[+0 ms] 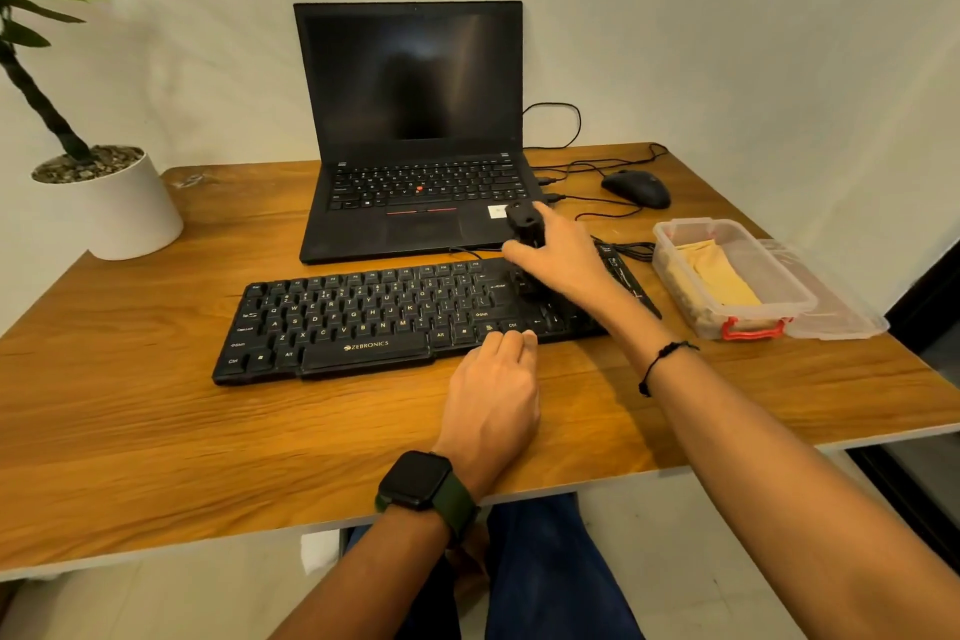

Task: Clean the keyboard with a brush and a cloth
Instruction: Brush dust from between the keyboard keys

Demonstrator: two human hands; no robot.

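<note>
A black keyboard (363, 317) lies across the middle of the wooden desk (156, 431). My right hand (561, 255) grips a black brush (524, 224) upright over the keyboard's right end, with the brush's lower end down among the keys there. My left hand (493, 390) rests on the desk with its fingertips pressed on the keyboard's front edge near the right Ctrl key. A yellow cloth (722, 276) lies folded inside a clear plastic box (737, 322) to the right.
An open black laptop (415, 140) stands behind the keyboard, with a wired mouse (636, 188) and cables to its right. The box's clear lid (852, 317) lies beside it near the desk's right edge. A white potted plant (119, 208) stands at the far left.
</note>
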